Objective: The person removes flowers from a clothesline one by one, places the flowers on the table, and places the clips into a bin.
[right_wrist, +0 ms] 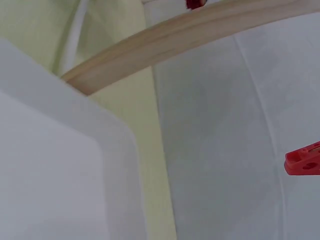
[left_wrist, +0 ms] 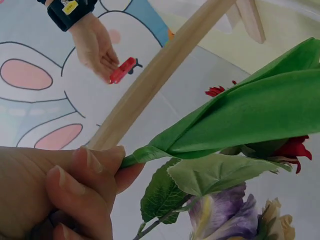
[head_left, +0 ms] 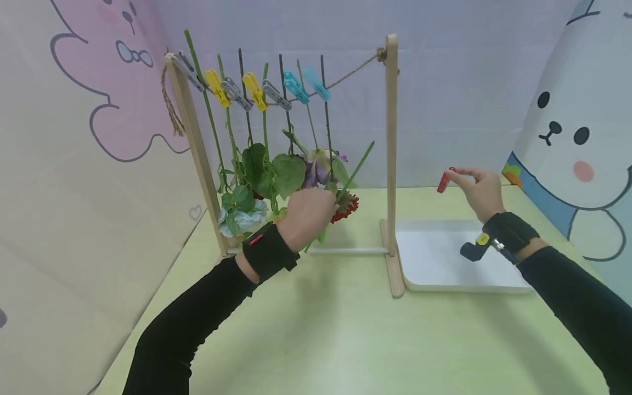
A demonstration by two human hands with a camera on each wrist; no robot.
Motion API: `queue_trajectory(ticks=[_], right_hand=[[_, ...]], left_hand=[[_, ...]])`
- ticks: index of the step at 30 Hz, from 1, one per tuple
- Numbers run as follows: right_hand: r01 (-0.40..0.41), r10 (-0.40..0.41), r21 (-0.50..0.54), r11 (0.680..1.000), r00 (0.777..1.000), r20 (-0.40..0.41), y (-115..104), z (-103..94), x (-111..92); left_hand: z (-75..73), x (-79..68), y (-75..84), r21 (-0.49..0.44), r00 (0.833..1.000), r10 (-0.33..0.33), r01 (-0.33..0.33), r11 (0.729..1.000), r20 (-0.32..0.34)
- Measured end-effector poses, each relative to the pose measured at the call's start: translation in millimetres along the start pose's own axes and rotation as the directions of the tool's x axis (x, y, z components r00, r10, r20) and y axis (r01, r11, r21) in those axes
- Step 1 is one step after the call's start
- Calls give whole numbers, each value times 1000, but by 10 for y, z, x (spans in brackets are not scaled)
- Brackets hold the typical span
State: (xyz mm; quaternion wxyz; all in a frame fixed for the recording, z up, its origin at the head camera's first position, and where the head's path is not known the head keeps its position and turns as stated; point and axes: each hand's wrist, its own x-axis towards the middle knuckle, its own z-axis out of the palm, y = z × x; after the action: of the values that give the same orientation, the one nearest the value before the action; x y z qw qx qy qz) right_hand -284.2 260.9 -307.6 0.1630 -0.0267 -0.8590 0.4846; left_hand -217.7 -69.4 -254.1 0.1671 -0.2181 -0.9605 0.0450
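Observation:
My left hand (head_left: pixel 312 214), in front of the hanging flowers, pinches a green flower stem (head_left: pixel 361 163) between thumb and fingers. Its top slants up to the right. In the left wrist view a long green leaf (left_wrist: pixel 250 115) spreads from the pinched part; no bloom on this stem shows. My right hand (head_left: pixel 481 193) is raised over the white tray (head_left: pixel 429 286), pinching a red clothespin (head_left: pixel 443 182) by one end. Several artificial flowers hang heads down from a rope (head_left: pixel 353 71), held by yellow (head_left: pixel 254 91), grey (head_left: pixel 276 95) and blue clothespins (head_left: pixel 296 86).
The rope runs between two wooden posts, the right one (head_left: pixel 391 142) standing between my hands. Its foot (head_left: pixel 395 277) lies beside the tray. A white bar (head_left: pixel 345 250) joins the posts low down. Behind the pale green table (head_left: pixel 345 340) hangs a light cloth backdrop (head_left: pixel 459 82).

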Motion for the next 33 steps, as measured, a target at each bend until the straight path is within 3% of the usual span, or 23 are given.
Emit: queue_trajectory(ticks=[3, 6, 10, 14, 16, 18, 21, 22, 24, 26, 28, 30, 31, 33], right_hand=[[30, -18, -168, 985, 997, 71, 198, -5, -33], [147, -97, -368, 918, 984, 152, 351, -9, -67], [319, -191, -569, 758, 942, 274, 462, -16, -107], [423, -193, -691, 586, 902, 387, 487, -4, -142], [470, -197, -723, 506, 879, 434, 491, 15, -167], [513, -212, -736, 442, 857, 470, 504, 44, -193], [567, -235, -741, 359, 823, 516, 523, 103, -240], [577, -237, -740, 345, 817, 526, 531, 124, -254], [594, -236, -736, 325, 804, 546, 551, 165, -278], [607, -231, -729, 317, 795, 561, 569, 200, -297], [622, -233, -718, 312, 783, 577, 595, 232, -305], [649, -249, -701, 294, 761, 600, 621, 259, -311], [665, -261, -692, 281, 747, 611, 636, 272, -313], [693, -288, -674, 256, 720, 631, 658, 296, -319]], left_hand=[[45, -81, -44, 87, 998, 60, -58, 994, -19], [111, -179, -84, 156, 991, 130, -131, 979, 17], [299, -331, -130, 199, 969, 225, -242, 950, 105], [563, -507, -153, 256, 940, 289, -329, 909, 183], [694, -587, -165, 330, 931, 312, -359, 873, 187], [811, -651, -193, 399, 926, 340, -378, 836, 165], [975, -695, -249, 469, 929, 341, -367, 803, 142], [1048, -694, -279, 482, 931, 333, -363, 797, 150], [1248, -666, -364, 492, 936, 310, -351, 796, 166], [1686, -601, -537, 502, 938, 313, -345, 793, 149], [2242, -529, -762, 502, 936, 340, -336, 797, 87], [2784, -479, -996, 499, 921, 390, -334, 799, -9], [3054, -452, -1091, 495, 923, 385, -324, 806, -22], [3275, -460, -1192, 479, 927, 374, -314, 819, -30]])
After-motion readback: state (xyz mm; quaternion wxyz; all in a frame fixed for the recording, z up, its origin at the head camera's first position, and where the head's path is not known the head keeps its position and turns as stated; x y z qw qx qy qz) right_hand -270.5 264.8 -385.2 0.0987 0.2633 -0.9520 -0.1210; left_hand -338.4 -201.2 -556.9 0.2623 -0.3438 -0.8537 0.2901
